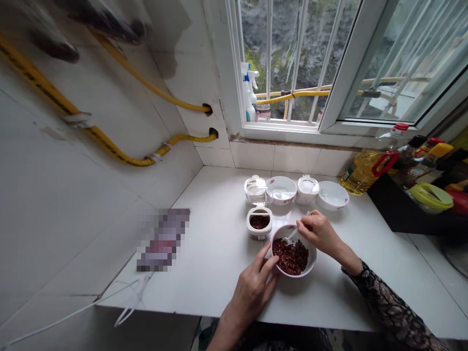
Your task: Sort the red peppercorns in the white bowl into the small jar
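Note:
My left hand (254, 285) grips the left side of a white bowl (311, 265), its thumb and fingers at the rim. Dark red-brown dried peppercorns (294, 259) fill the lower part of the bowl. Between the closed fingers of my right hand (320, 233) is the handle of a small white spoon (288, 239), whose tip rests among the peppercorns. Just behind the bowl stands a white-rimmed seasoning jar (260, 232) with similar dark red contents.
Farther back are two lidded seasoning jars (255, 189) (307, 190) and two white bowls (281, 189) (333, 195). An oil bottle (360, 168) and a black rack (393, 207) of condiments stand right. A pixelated object (164, 241) and white cable (126, 314) lie left.

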